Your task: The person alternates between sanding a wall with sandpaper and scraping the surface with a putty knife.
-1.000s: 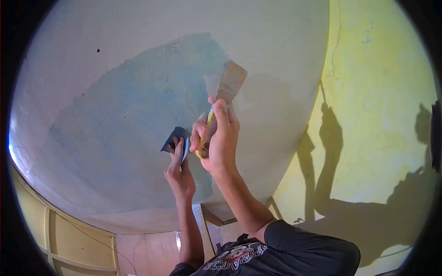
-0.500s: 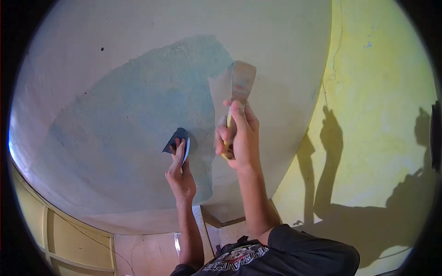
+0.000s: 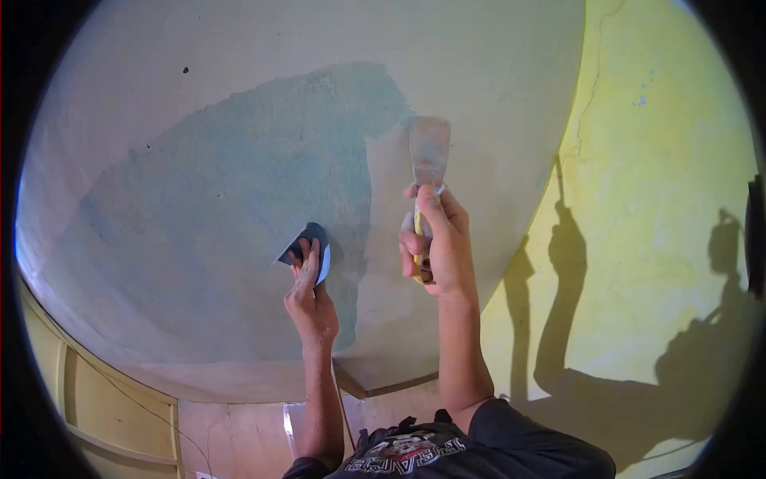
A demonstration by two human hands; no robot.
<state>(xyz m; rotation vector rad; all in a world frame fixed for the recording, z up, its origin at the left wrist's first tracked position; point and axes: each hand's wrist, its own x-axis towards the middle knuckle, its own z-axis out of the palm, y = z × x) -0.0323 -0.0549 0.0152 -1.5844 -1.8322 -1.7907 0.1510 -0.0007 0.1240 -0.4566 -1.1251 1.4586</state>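
My right hand (image 3: 440,239) is closed around the yellow handle of a putty knife (image 3: 431,152), whose wide blade points up near the right edge of a blue-green patch (image 3: 239,191) on the pale surface. Lower and to the left, my left hand (image 3: 309,291) is raised against the patch, its fingers bent round a dark, curved sheet (image 3: 307,243) with a lighter side showing at the right. Whether the blade touches the surface is hard to tell.
A yellow wall (image 3: 638,199) with a thin crack stands at the right and carries shadows of arms and a head. Yellow framed panels (image 3: 120,399) are at the lower left, pinkish panels (image 3: 247,431) at the bottom. A small dark hole (image 3: 186,70) marks the pale surface.
My right hand and the putty knife have moved a little right and down in the view. My left hand stays in almost the same place, with the dark sheet slightly turned.
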